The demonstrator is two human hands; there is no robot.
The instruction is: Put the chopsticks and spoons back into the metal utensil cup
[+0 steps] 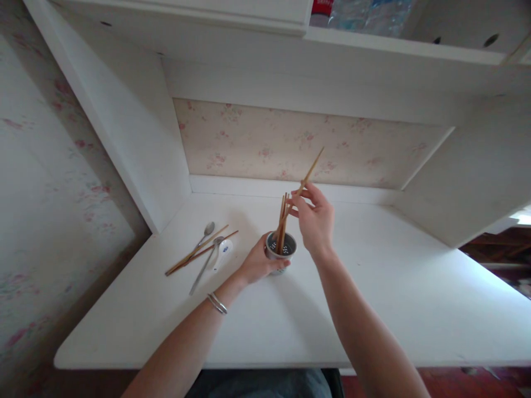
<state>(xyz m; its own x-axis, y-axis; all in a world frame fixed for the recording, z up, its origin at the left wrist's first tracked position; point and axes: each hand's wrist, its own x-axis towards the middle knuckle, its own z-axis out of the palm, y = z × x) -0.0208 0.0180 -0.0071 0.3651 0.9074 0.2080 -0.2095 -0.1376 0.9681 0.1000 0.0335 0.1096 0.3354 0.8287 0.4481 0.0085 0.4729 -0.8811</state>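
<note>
Well, closest to me is the dark clothing [261, 384] on the person's lap, just under the front edge of the white desk [166, 331]. Both bare forearms reach in over it, the left one wearing a silvery bracelet [217, 303]. The left hand [258, 263] is curved part-way round a metal container [292, 247] with a perforated bottom, gripping its side. Above and to the right, the right hand [316, 218] is nearly closed at the fingertips, thumb and fingers pinching a pale chopstick [313, 167], with the other fingers loosely bent. That chopstick slants: its long axis runs from the container's mouth up to the right, the thin end pointing up and away toward the back wall. Whether its lower end sits inside I can't tell, as upright chopsticks [282, 235] crowd there, standing close to vertical in the container.

Over on the left lie loose chopsticks [182, 264], pointing away and rightward, crossed with a near metal spoon [202, 272]; a far metal spoon [209, 228] and a white spoon [224, 250] with a blue mark are beside them. Behind, floral wallpaper [265, 143] fills the recess between white side panels, and overhead a white shelf [228, 14] carries clear plastic bottles [350, 14]
</note>
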